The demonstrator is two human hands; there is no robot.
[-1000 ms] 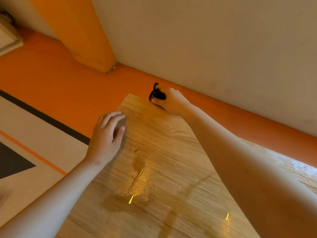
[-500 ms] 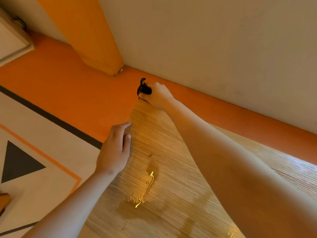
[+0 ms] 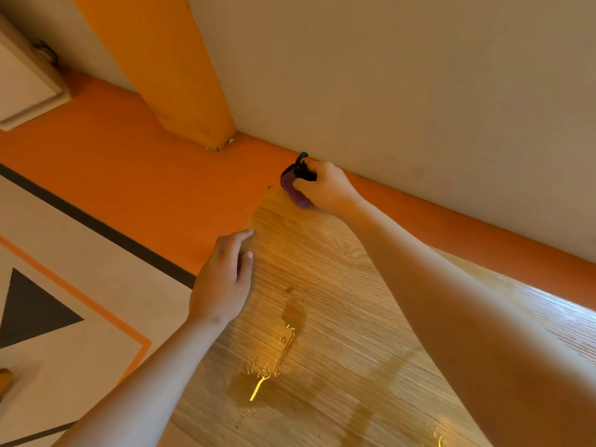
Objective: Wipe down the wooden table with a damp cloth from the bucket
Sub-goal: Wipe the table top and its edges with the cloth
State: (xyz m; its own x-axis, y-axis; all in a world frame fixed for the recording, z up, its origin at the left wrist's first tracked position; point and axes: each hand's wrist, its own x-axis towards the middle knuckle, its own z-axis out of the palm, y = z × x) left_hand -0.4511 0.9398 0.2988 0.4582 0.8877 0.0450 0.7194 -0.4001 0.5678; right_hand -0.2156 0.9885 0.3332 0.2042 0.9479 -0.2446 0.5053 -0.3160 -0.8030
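Right hand (image 3: 325, 187) presses cloth (image 3: 295, 187) at table (image 3: 338, 285) corner.

Cloth (image 3: 295, 185) at wet table (image 3: 329, 317) corner

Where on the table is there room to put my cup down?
Bare wood lies between the left hand and the right forearm, above the puddle. The far corner is crowded: the right hand presses the cloth there.
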